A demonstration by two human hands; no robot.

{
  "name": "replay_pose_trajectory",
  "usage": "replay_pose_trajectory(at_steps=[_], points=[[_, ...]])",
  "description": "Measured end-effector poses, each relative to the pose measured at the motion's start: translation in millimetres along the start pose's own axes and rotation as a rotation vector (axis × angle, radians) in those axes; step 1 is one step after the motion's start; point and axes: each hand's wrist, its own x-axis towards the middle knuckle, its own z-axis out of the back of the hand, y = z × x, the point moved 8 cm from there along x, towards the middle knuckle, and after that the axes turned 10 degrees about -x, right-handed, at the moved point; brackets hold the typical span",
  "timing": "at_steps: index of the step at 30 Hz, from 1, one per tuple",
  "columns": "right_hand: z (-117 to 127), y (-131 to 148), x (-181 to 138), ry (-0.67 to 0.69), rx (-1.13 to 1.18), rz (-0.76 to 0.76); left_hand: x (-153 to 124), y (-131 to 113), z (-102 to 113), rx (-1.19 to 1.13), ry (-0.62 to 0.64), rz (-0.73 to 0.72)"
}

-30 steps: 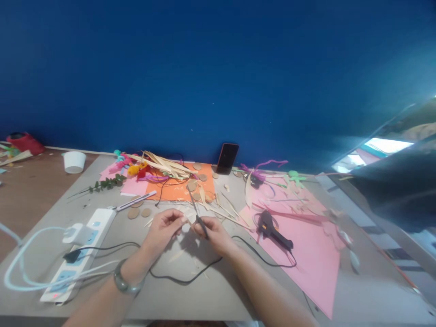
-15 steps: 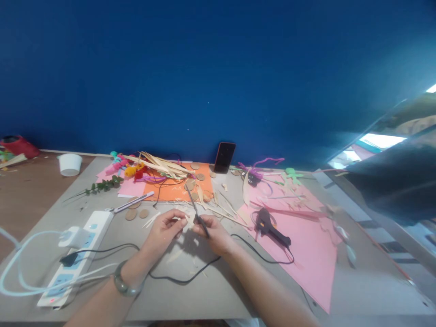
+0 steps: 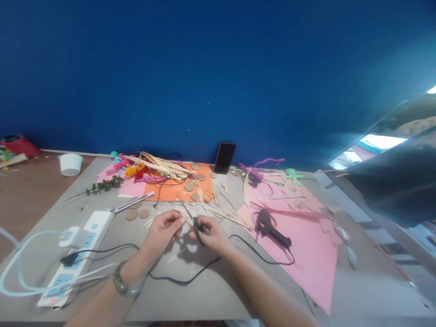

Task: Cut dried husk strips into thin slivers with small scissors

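Note:
In my right hand [image 3: 211,234] is a pair of dark scissors [image 3: 188,211], its blades slanting up and left and looking slightly parted. My left hand [image 3: 167,226] is closed in a pinch on a small pale piece [image 3: 184,220], perhaps of dried husk, just left of the scissors; its exact shape is blurred. Pale scraps [image 3: 175,257] lie on the table under both hands. Ahead of the blades is an orange sheet [image 3: 166,193] with round wooden slices [image 3: 190,185] on it.
A white power strip [image 3: 98,225] with cables lies at left, near a utility knife [image 3: 134,202]. To the right, a black glue gun [image 3: 270,227] rests on pink paper [image 3: 313,254], its cord running below my hands. A phone [image 3: 225,157] leans on the blue wall [image 3: 204,81].
The scissors have turned so that their blades point further left, toward my left hand. My right hand has shifted slightly with them; my left hand stays nearly in place.

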Motion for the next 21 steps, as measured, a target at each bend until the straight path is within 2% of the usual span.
replay_pose_trajectory(at_steps=[4, 7, 21], points=[[-3.7, 3.8, -1.7, 0.192, -0.119, 0.027, 1.0, -1.6, 9.1, -0.053, -0.028, -0.023], [-5.9, 1.9, -2.6, 0.283, -0.136, 0.025, 1.1, -2.1, 11.5, -0.046, -0.039, -0.025], [-10.8, -3.5, -2.8, 0.311, -0.089, -0.038, 0.6, -6.5, 10.9, -0.008, -0.061, -0.057]])
